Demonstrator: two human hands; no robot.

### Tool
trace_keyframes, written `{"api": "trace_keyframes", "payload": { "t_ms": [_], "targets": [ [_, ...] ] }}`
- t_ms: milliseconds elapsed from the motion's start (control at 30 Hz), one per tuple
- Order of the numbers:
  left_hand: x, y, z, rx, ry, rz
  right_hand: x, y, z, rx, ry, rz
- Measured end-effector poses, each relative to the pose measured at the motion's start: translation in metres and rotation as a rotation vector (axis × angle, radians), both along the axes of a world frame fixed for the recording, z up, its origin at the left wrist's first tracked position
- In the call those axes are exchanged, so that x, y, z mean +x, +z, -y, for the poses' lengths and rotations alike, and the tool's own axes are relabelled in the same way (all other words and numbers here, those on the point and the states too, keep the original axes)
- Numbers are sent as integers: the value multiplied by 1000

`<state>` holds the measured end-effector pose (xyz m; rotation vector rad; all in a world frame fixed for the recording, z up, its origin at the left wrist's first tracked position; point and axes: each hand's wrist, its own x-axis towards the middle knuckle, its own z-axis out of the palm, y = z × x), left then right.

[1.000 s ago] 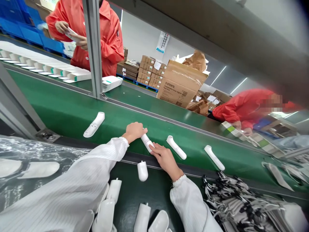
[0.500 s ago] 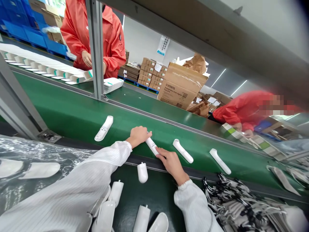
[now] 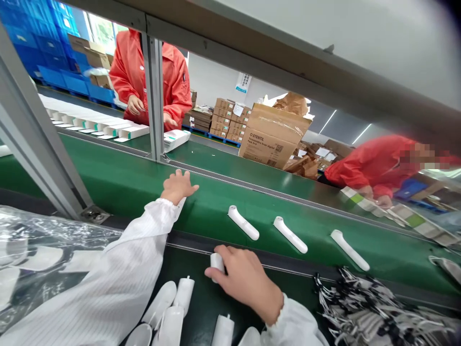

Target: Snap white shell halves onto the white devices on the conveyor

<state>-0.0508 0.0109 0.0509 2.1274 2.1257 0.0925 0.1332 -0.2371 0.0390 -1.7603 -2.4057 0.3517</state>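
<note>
My left hand [image 3: 177, 186] is over the green belt [image 3: 209, 192] with its fingers spread, above a white handheld device [image 3: 180, 206] that my wrist and sleeve partly hide. My right hand [image 3: 245, 276] has its thumb and fingers closed around a short white cap [image 3: 216, 264] at the near edge of the belt. Three white devices [image 3: 243, 223] [image 3: 290, 235] [image 3: 350, 250] lie slanted on the belt to the right. Several white cover pieces [image 3: 183, 293] lie on the dark green surface in front of me.
A metal post [image 3: 46, 125] stands at left beside plastic-wrapped parts [image 3: 39, 259]. Bundled cables [image 3: 374, 307] lie at right. Beyond the frame are an open carton [image 3: 270, 139], white boxes [image 3: 104, 125] and two people in red [image 3: 173, 86] [image 3: 370, 163].
My left hand has let go of the middle device and moved left over another. My right hand has left that device and taken hold of the cap. The view has shifted.
</note>
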Motion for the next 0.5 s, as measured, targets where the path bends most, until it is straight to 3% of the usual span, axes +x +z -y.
{"api": "trace_keyframes", "payload": {
  "t_ms": [100, 200, 333, 433, 500],
  "targets": [
    [-14, -11, -7, -200, -23, -45, -16, 0, 10, -13, 13, 101],
    [-9, -18, -7, -179, -92, -7, -13, -5, 7, -13, 7, 67],
    [18, -13, 1, -103, -129, 94, 10, -17, -17, -35, -5, -267],
    [44, -12, 13, -85, -151, 109, 30, -35, -39, 63, -162, -525],
    [59, -15, 21, -94, -180, 105, 39, -49, -50, 176, -264, -565]
  ]
}}
